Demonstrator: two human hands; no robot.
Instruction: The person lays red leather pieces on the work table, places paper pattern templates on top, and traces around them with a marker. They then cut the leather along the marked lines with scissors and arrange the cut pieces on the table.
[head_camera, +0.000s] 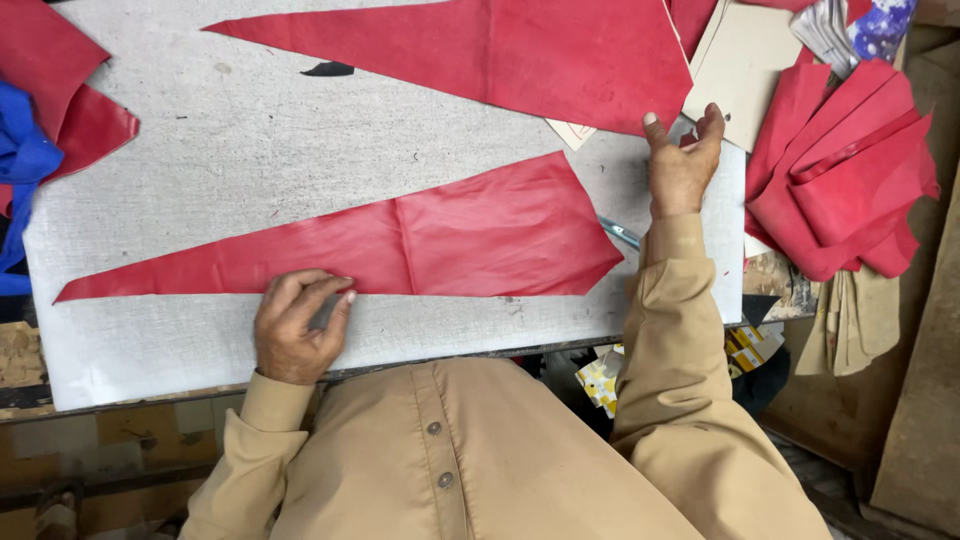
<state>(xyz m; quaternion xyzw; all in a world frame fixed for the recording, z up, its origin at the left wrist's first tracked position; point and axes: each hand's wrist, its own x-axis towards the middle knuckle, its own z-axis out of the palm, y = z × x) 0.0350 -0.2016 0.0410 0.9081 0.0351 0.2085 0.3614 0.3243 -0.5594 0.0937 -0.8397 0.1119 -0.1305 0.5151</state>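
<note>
Left hand (297, 325) curls over small grey tool at long red triangular leather piece (400, 243); press flat, steady. Right hand (683, 160) open, empty.

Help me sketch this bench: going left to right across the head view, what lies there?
Blue cloth → left hand on the long red wedge-shaped piece → right hand → cream card → pile of folded red pieces.

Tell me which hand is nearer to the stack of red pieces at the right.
Right. The right hand lies open just left of the red stack, not touching it; the left hand rests far across the board on the lower red piece.
</note>
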